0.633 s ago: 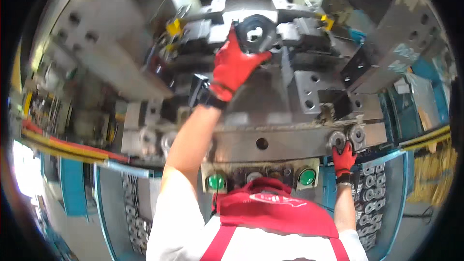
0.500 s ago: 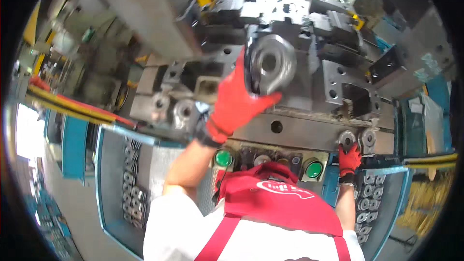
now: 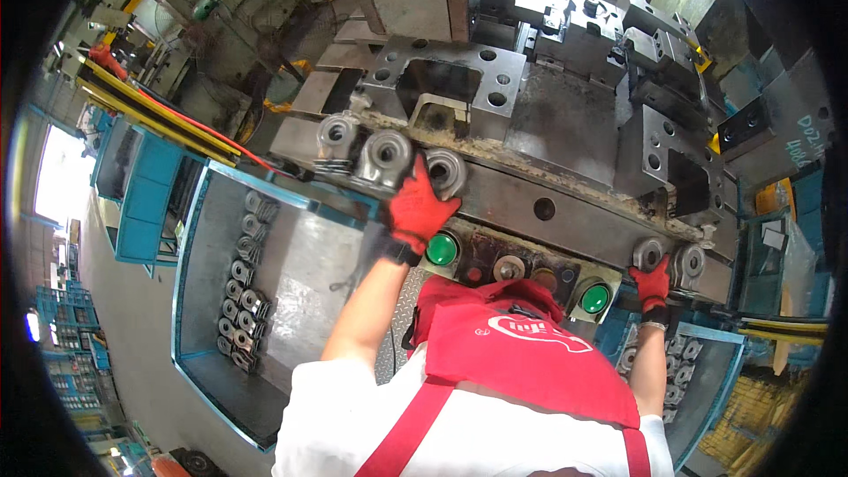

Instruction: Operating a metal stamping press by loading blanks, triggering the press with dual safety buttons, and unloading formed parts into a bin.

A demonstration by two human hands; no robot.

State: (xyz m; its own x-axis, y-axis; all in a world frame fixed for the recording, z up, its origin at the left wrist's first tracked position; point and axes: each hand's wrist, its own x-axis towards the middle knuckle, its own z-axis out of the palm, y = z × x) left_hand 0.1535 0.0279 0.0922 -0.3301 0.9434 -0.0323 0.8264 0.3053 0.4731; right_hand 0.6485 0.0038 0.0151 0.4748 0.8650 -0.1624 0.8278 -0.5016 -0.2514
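My left hand (image 3: 419,212), in a red glove, has its fingers around the near-left rim of a ring-shaped metal part (image 3: 456,173) on the press's front ledge. Just left of it stand more of these metal parts (image 3: 386,155), some stacked, with another pile (image 3: 336,134) beyond. At the right end of the ledge, my right hand (image 3: 652,286), also red-gloved, grips the near side of another ring-shaped metal part (image 3: 647,252). A stack of similar parts (image 3: 689,261) stands just right of it. The undersides of both gripped parts are hidden.
Steel die blocks (image 3: 565,115) rise behind the ledge. Below it is a control panel with two green buttons (image 3: 442,248) (image 3: 594,299). A blue-edged bin (image 3: 190,291) at left and another bin (image 3: 731,362) at right hold rows of metal parts.
My left hand has brought its ring-shaped part down from in front of the die to the left of the ledge. The right hand stays at its part. The view has turned.
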